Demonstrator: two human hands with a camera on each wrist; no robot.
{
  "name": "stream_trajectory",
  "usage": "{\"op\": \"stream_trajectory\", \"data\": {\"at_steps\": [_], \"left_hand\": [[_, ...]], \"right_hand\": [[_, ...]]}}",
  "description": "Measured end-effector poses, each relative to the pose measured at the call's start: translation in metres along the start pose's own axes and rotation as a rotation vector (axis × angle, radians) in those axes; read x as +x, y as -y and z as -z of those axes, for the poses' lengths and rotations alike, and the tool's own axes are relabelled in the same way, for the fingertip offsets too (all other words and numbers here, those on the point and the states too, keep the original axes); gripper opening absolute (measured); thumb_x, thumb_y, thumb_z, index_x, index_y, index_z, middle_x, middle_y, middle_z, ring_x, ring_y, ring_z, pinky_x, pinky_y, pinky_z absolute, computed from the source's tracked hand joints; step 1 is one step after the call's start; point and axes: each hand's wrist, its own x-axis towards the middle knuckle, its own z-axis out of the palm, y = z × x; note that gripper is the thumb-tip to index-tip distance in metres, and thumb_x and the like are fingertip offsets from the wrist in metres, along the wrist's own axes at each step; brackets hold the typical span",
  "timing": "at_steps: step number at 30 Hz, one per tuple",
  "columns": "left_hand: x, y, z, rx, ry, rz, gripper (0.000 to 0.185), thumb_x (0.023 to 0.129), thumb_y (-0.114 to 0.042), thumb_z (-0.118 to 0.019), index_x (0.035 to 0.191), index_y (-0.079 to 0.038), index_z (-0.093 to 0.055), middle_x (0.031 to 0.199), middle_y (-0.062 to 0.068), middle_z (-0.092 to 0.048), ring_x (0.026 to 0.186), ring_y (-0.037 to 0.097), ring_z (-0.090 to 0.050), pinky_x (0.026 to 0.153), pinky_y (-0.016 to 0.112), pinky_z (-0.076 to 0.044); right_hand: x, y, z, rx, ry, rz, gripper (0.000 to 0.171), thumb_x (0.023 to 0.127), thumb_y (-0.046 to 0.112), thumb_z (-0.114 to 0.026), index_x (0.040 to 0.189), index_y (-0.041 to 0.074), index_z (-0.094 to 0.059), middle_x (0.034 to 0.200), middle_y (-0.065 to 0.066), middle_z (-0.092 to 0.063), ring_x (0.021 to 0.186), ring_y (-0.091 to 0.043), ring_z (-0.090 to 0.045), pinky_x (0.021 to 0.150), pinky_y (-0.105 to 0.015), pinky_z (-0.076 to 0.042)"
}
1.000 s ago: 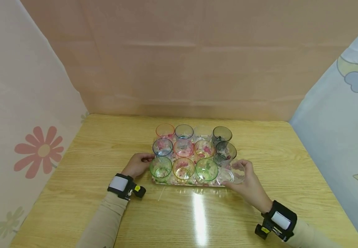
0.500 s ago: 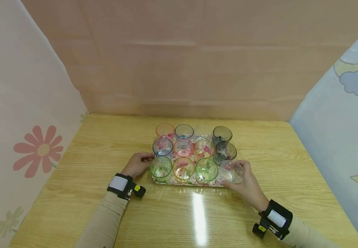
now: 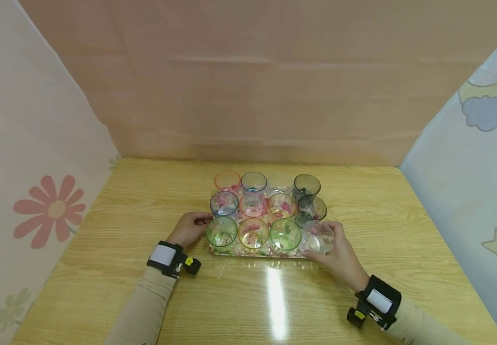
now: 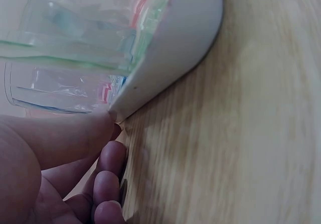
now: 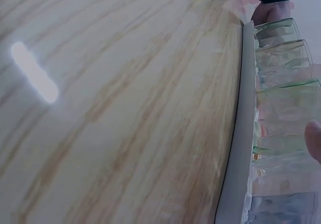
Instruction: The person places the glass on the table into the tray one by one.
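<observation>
Right hand curls around the clear cup at the tray's front right corner, left hand apparently pinching the tray's left edge; the cup looks light, rigid, slippery, best gripped around its wall.

Beige sleeves, black-white wristbands

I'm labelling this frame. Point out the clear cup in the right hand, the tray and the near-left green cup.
Clear plastic cup (image 3: 317,238), head view, its rim.
White floral tray (image 4: 175,48), left wrist view, outer wall.
Green transparent cup (image 3: 221,233), head view, its bowl.
</observation>
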Motion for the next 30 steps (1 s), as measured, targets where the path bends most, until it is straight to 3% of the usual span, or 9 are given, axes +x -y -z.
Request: {"op": "stream_trajectory", "data": {"at_steps": [7,15,23,27,30], "left_hand": [[-0.0003,-0.0001,0.0009,0.012,0.005,-0.009,0.029,0.095,0.004,-0.063,0.123,0.01,-0.067,0.116,0.022,-0.069,0.102,0.027,-0.062,0.086,0.031,-0.05],[0.0008,0.0022,0.0013,0.024,0.005,-0.008,0.029,0.096,0.004,-0.062,0.124,0.01,-0.067,0.118,0.022,-0.069,0.104,0.028,-0.062,0.089,0.036,-0.05],[0.0025,0.0049,-0.0007,0.018,-0.004,-0.016,0.028,0.095,0.004,-0.063,0.122,0.009,-0.068,0.113,0.02,-0.069,0.101,0.028,-0.061,0.086,0.033,-0.049],[0.0031,0.0052,-0.0006,0.015,-0.011,-0.01,0.027,0.095,0.004,-0.063,0.122,0.008,-0.069,0.111,0.019,-0.069,0.099,0.027,-0.06,0.084,0.031,-0.047],[0.0031,0.0053,-0.0002,0.016,-0.013,-0.008,0.027,0.096,0.004,-0.063,0.122,0.008,-0.069,0.111,0.018,-0.069,0.099,0.026,-0.06,0.084,0.03,-0.047]], "right_hand": [[-0.0015,-0.0041,-0.0017,-0.012,-0.011,0.02,0.082,0.077,0.015,-0.091,0.134,-0.005,-0.035,0.134,-0.024,-0.056,0.122,-0.04,-0.054,0.101,-0.055,-0.04],[-0.0012,-0.0058,-0.003,-0.008,0.005,0.002,0.083,0.078,0.015,-0.09,0.136,-0.004,-0.033,0.135,-0.024,-0.054,0.124,-0.041,-0.053,0.102,-0.058,-0.041],[-0.001,-0.0064,-0.0019,-0.004,0.018,-0.045,0.089,0.079,0.018,-0.09,0.14,-0.005,-0.029,0.139,-0.029,-0.047,0.13,-0.047,-0.046,0.107,-0.063,-0.036],[-0.0012,-0.0065,0.0013,-0.001,0.03,-0.071,0.099,0.08,0.021,-0.09,0.147,-0.006,-0.023,0.148,-0.033,-0.036,0.138,-0.053,-0.035,0.107,-0.068,-0.034],[-0.0021,-0.0041,0.0058,0.018,0.027,-0.091,0.098,0.085,0.024,-0.086,0.151,-0.006,-0.02,0.152,-0.033,-0.032,0.14,-0.052,-0.032,0.105,-0.068,-0.037]]}}
